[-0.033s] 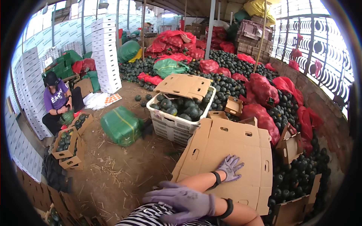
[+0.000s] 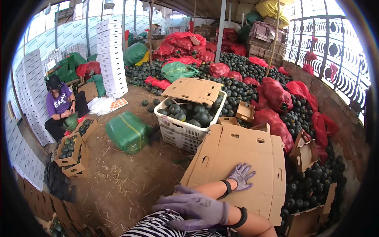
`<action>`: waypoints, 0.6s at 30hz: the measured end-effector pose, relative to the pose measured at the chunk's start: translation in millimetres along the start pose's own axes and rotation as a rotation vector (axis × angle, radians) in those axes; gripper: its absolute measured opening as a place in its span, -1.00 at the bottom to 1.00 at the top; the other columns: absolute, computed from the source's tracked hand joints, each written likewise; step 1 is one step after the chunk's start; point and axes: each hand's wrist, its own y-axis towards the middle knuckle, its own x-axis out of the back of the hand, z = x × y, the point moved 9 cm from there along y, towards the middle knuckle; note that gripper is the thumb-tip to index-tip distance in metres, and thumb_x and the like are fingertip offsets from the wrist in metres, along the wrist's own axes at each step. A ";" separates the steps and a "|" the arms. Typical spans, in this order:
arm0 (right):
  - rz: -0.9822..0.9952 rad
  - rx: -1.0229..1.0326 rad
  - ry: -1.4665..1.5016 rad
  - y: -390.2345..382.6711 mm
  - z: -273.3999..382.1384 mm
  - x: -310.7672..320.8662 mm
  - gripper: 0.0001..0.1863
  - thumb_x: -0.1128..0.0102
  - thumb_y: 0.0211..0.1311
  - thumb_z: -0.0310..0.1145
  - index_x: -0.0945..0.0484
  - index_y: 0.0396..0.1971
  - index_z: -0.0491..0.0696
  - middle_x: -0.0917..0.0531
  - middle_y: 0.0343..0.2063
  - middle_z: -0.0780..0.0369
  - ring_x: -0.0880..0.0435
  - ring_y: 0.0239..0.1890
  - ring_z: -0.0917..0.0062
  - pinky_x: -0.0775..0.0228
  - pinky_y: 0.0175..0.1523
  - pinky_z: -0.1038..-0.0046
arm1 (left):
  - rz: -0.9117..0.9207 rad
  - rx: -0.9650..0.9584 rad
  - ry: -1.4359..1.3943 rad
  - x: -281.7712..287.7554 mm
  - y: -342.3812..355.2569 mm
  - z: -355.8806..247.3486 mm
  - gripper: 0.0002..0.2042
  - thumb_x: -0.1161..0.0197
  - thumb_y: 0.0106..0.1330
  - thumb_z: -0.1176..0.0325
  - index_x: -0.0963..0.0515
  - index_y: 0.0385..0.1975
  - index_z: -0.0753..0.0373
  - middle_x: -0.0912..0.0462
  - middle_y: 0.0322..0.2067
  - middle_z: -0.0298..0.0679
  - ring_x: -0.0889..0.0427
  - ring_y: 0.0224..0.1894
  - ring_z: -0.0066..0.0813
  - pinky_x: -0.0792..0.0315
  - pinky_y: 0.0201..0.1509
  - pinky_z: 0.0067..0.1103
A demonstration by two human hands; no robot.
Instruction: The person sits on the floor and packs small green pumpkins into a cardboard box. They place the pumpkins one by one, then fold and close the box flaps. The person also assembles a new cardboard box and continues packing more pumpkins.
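My left hand (image 2: pixel 241 177), in a grey-purple glove, lies flat with its fingers spread on a flat sheet of brown cardboard (image 2: pixel 221 154) with cut-out hand holes. My right hand (image 2: pixel 193 208), gloved alike, crosses over in front of my left forearm and points left above my striped clothing. Its fingers are apart and it holds nothing. Dark bands circle both wrists. Past the cardboard stands a white plastic crate (image 2: pixel 183 138) full of dark green round squashes (image 2: pixel 191 112), partly covered by another cardboard piece (image 2: pixel 192 90).
A person (image 2: pixel 60 104) in a purple shirt sits at left beside cardboard boxes (image 2: pixel 68 152) of squashes. A green wrapped bundle (image 2: pixel 128 132) lies on the straw-strewn floor. Squash heaps (image 2: pixel 241 91) and red net sacks (image 2: pixel 272 126) fill the right. White boxes (image 2: pixel 111 59) stand stacked.
My right hand has shifted slightly to the right, and its upper finger has lifted a little. My left hand stays on the cardboard.
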 end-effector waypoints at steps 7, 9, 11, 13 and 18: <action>-0.145 0.524 0.268 2.1 65.7 8.5 -0.13 -0.37 0.22 0.05 -0.34 0.38 -0.22 -0.41 0.33 -0.06 -0.39 0.35 0.01 -0.12 0.46 0.08 | 0.037 -0.021 -0.012 4.2 -2.9 -1.8 -0.23 0.25 0.47 -0.29 -0.01 0.58 0.00 0.07 0.56 0.04 0.21 0.61 0.08 0.38 0.60 0.02; -0.060 0.252 0.185 7.7 49.9 1.4 -0.10 -0.23 0.28 0.12 -0.27 0.42 -0.21 -0.37 0.36 -0.06 -0.34 0.39 0.02 -0.02 0.50 0.01 | 0.045 -0.018 -0.007 6.8 -2.1 -3.6 -0.23 0.25 0.47 -0.29 -0.01 0.59 0.00 0.07 0.56 0.04 0.21 0.61 0.08 0.37 0.61 0.01; -0.009 0.029 0.165 5.8 0.3 -6.9 -0.16 0.03 0.45 0.19 -0.19 0.47 -0.15 -0.37 0.37 -0.02 -0.33 0.42 0.06 0.04 0.54 0.00 | 0.043 -0.011 -0.001 8.2 -5.5 -3.0 -0.23 0.26 0.47 -0.29 0.00 0.59 0.00 0.07 0.56 0.04 0.21 0.61 0.07 0.37 0.61 0.00; 0.197 -0.282 -0.079 -5.1 -50.5 -0.2 -0.14 0.03 0.45 0.21 -0.14 0.49 -0.13 -0.33 0.41 0.00 -0.30 0.44 0.08 0.07 0.54 -0.02 | 0.031 0.001 -0.010 8.3 -7.9 0.4 -0.23 0.26 0.47 -0.29 0.01 0.59 0.00 0.07 0.57 0.04 0.20 0.61 0.07 0.37 0.61 -0.01; -0.135 0.216 0.138 -10.6 -1.5 -6.5 -0.15 -0.12 0.41 0.08 -0.13 0.50 -0.14 -0.33 0.41 0.01 -0.30 0.44 0.11 0.03 0.49 -0.10 | 0.015 -0.034 -0.016 4.4 0.6 -3.7 -0.21 0.24 0.46 -0.30 0.01 0.59 0.00 0.07 0.56 0.04 0.19 0.61 0.08 0.37 0.61 -0.01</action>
